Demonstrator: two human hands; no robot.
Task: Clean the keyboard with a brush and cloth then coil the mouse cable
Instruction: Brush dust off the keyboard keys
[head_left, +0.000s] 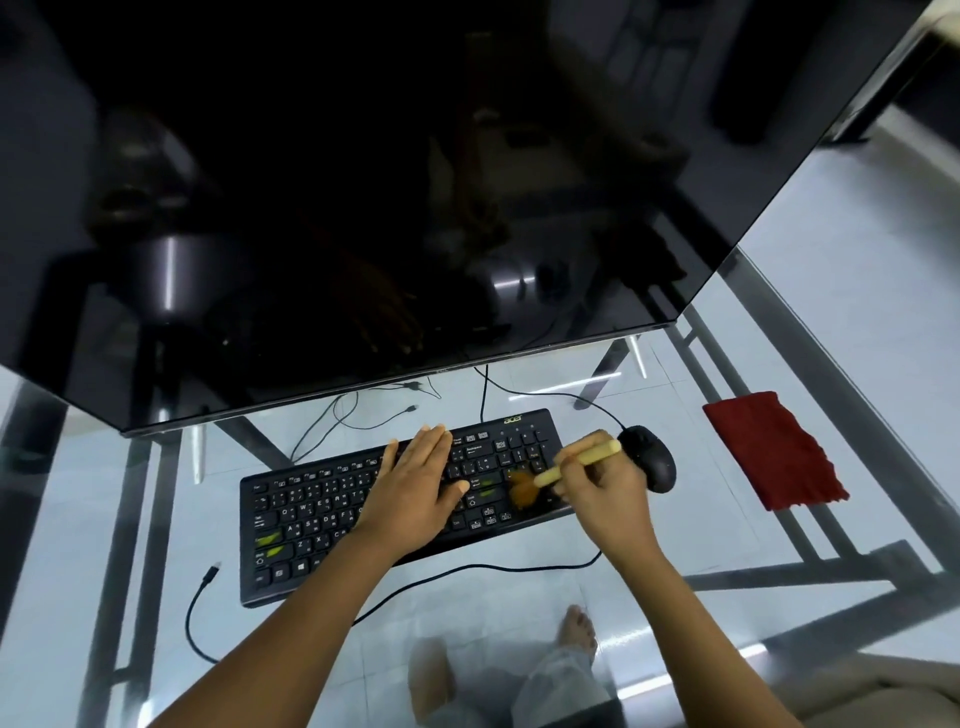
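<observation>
Directly below the head camera, a flat black keyboard (363, 519) lies at a slant on a clear glass desk (701, 519), its right end farther away than its left. A few of its keys carry yellow-green marks, some at the left end and some right of the middle.

The left hand (415, 488) lies palm down on the keys right of the middle, its fingers (434, 441) straight and close together, holding nothing. The right hand (597, 493) grips a brush with a pale wooden handle and orange-brown bristles (576, 462); the fingers (571, 480) are curled around the lower part of the handle, and the bristles touch the keys at the keyboard's right end. The free end of the handle points away, toward a black computer mouse (649, 457) that sits on the glass just beside the keyboard's right end.

A thin black mouse cable (571, 399) leaves the mouse's far end and curves off toward the lower edge of a large dark monitor (363, 182). Another black cable with a loose plug (467, 577) lies on the glass in front of the keyboard and passes under both forearms; I cannot tell what it belongs to.

A folded dark red cloth (774, 452) lies flat on the desk to the right, well apart from the mouse and untouched. Bare feet show blurred through the glass.
</observation>
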